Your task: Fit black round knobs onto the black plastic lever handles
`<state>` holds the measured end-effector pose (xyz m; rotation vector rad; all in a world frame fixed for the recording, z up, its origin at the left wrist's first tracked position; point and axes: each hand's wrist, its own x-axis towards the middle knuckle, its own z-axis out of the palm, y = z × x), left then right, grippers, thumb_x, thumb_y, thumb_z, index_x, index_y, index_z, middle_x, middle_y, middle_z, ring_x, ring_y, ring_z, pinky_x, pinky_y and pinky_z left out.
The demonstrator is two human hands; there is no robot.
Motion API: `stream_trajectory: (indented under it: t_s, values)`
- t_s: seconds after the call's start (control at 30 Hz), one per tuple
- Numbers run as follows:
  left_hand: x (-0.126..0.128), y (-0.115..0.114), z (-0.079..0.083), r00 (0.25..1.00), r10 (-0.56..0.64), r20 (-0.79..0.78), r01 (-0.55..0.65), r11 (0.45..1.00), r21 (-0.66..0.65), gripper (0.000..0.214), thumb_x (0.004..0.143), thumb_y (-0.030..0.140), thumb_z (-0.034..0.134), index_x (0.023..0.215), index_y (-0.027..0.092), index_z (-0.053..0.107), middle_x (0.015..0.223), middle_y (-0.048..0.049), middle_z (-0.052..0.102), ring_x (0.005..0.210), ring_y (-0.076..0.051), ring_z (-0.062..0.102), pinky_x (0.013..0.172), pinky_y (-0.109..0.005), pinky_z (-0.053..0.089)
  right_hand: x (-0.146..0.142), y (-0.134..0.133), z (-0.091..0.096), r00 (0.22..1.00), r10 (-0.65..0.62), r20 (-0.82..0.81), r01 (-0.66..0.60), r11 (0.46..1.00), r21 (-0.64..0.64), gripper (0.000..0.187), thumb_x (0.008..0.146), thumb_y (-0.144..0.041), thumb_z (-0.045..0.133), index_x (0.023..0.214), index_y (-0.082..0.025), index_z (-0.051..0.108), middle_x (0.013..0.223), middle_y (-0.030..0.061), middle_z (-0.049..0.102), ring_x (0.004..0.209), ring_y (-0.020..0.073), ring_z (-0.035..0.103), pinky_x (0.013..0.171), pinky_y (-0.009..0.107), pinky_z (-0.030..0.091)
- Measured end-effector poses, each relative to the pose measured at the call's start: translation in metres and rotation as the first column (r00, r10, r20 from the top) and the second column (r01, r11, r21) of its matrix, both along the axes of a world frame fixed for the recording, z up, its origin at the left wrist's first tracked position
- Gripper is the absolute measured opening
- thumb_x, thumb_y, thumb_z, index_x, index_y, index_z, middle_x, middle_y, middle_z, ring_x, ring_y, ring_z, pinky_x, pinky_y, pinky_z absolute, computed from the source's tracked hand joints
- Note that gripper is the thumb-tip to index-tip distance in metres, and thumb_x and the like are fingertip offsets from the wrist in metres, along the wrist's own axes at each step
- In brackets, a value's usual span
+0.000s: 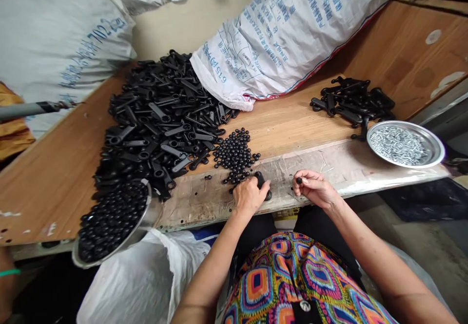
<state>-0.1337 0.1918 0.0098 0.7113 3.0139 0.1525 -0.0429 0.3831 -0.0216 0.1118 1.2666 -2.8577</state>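
Observation:
My left hand [249,195] is closed round a black plastic crank handle [260,180] near the table's front edge. Its ringed end pokes out below the thumb, and the palm hides part of it. Between the fingertips of my right hand [315,188] is a small round black knob [299,180], held just above the worn front strip. Beside my left hand lies a loose heap of small black knobs [234,153]. Behind them rises a large pile of black crank handles [164,114].
A metal bowl full of black knobs [148,207] leans at the front left, above an open white sack [127,285]. On the right sit a dish [437,156] of small metal pins and more black handles [347,102]. A printed sack [278,41] slumps behind. Someone's arm [5,285] shows far left.

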Motion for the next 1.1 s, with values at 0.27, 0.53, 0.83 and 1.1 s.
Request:
stream_trajectory:
  t_s: [0.27,0.53,0.83,1.1]
  values:
    - [-0.003,0.032,0.0,0.994,-0.068,0.082,0.056,0.989,0.14,0.008,0.067,0.02,0.051,0.075,0.019,0.053,0.072,-0.0037,0.063,0.073,-0.021,0.06,0.062,-0.029,0.039,0.001,-0.001,-0.002,0.997,-0.075,-0.017,0.074,0.996,-0.05,0.021,0.07,-0.026,0.067,0.089,-0.017,0.064,0.07,0.0018,0.062,0.057,0.0127,0.058,0.056,0.027,0.045]
    - [0.001,0.024,0.017,0.733,-0.409,0.543,-0.366,0.436,0.822,0.025,0.06,0.016,0.052,0.085,0.018,0.047,0.073,0.0031,0.056,0.051,-0.009,0.052,0.047,-0.021,0.038,0.002,-0.009,0.002,0.988,-0.157,-0.007,0.156,0.986,-0.063,0.019,0.073,-0.029,0.065,0.088,-0.017,0.064,0.068,0.0012,0.061,0.053,0.0114,0.057,0.051,0.025,0.046]
    - [0.037,0.022,0.03,0.926,-0.286,0.247,-0.011,0.633,0.774,0.031,0.078,0.019,0.047,0.108,0.02,0.054,0.091,-0.0019,0.064,0.083,-0.014,0.059,0.077,-0.024,0.045,0.007,-0.044,0.03,0.98,-0.198,-0.009,0.197,0.98,-0.019,0.015,0.076,-0.026,0.062,0.087,-0.016,0.065,0.062,0.0012,0.061,0.05,0.0108,0.056,0.046,0.023,0.046]
    - [0.042,0.015,0.029,0.973,-0.217,-0.074,0.204,0.679,0.705,0.04,0.081,0.015,0.042,0.121,0.013,0.046,0.116,-0.0111,0.059,0.105,-0.018,0.056,0.091,-0.029,0.044,0.002,-0.058,0.04,0.977,-0.214,0.004,0.214,0.977,-0.02,0.014,0.075,-0.027,0.063,0.084,-0.016,0.065,0.058,0.0004,0.061,0.045,0.0107,0.056,0.04,0.021,0.046]
